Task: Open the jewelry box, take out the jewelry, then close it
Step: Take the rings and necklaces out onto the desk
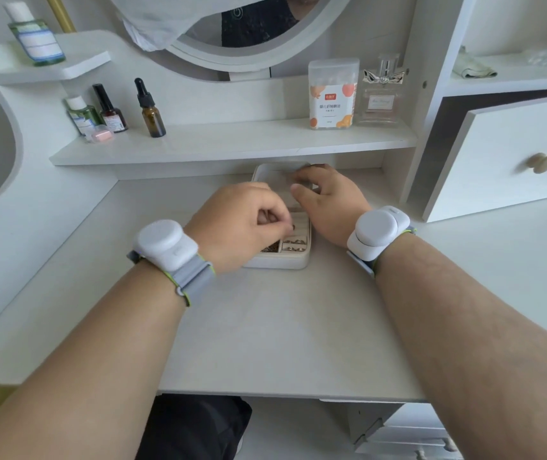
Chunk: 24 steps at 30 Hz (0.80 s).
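Observation:
A small cream jewelry box (290, 262) lies open on the white dressing table, its lid (265, 172) tipped back toward the shelf. Gold rings (293, 245) and a dark chain sit in its front compartments. My left hand (239, 224) hovers over the box's left half, fingers curled and pinched together just above the compartments; whether a piece is between the fingertips I cannot tell. My right hand (327, 200) rests on the box's right side, fingers spread against the lid's inner edge.
A shelf just behind the box carries small bottles (152, 111), a cotton-swab tub (332, 94) and a perfume bottle (381, 91). A drawer (504, 161) stands partly open at the right. A round mirror hangs above. The table surface (265, 327) extends toward me.

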{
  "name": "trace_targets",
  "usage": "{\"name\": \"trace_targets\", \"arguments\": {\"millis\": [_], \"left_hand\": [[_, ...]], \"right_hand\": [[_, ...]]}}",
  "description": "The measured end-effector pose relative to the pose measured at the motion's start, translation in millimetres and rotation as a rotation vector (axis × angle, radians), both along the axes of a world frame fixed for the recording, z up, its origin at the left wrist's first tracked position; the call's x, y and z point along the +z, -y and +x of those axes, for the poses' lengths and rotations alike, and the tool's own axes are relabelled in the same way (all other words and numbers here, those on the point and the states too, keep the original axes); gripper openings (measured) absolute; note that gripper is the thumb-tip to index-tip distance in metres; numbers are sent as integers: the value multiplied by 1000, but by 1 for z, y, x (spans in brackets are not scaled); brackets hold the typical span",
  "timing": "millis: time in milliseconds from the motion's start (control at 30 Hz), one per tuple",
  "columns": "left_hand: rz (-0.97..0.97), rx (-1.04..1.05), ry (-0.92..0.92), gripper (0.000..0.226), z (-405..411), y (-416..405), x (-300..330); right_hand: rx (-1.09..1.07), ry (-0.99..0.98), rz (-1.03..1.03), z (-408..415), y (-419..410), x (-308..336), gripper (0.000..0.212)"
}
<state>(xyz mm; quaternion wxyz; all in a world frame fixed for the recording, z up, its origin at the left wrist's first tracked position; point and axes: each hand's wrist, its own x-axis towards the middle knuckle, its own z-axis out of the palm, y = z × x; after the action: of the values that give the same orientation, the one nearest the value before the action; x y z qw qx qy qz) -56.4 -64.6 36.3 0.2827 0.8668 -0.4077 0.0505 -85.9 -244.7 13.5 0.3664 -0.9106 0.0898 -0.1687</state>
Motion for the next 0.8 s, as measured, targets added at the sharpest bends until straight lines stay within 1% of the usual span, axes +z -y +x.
{"name": "trace_targets", "arguments": {"millis": [67, 133, 200, 233, 400, 533, 600, 733, 800], "left_hand": [[-141, 20, -51, 8, 3, -10, 2], [-243, 43, -160, 11, 9, -21, 2], [-292, 87, -263, 7, 18, -36, -2], [-304, 123, -280, 8, 22, -44, -5], [-381, 363, -217, 6, 34, -85, -30], [-499, 510, -244, 3, 43, -91, -34], [-484, 549, -217, 3, 45, -90, -36], [-339, 586, -138, 10, 44, -89, -38], [-282, 597, -120, 8, 42, -87, -36]], "right_hand": [[3, -8, 2, 0, 0, 1, 37], [8, -6, 8, -1, 1, 1, 37], [10, -8, 21, -1, 0, 0, 36], [11, -9, 26, -1, 0, 0, 36], [11, -9, 32, -1, 0, 1, 36], [6, -13, 30, -1, 1, 1, 36], [4, -13, 27, -1, 2, 1, 36], [-2, -11, 25, -1, 2, 1, 37], [-5, -12, 19, -1, 1, 1, 37]]}}
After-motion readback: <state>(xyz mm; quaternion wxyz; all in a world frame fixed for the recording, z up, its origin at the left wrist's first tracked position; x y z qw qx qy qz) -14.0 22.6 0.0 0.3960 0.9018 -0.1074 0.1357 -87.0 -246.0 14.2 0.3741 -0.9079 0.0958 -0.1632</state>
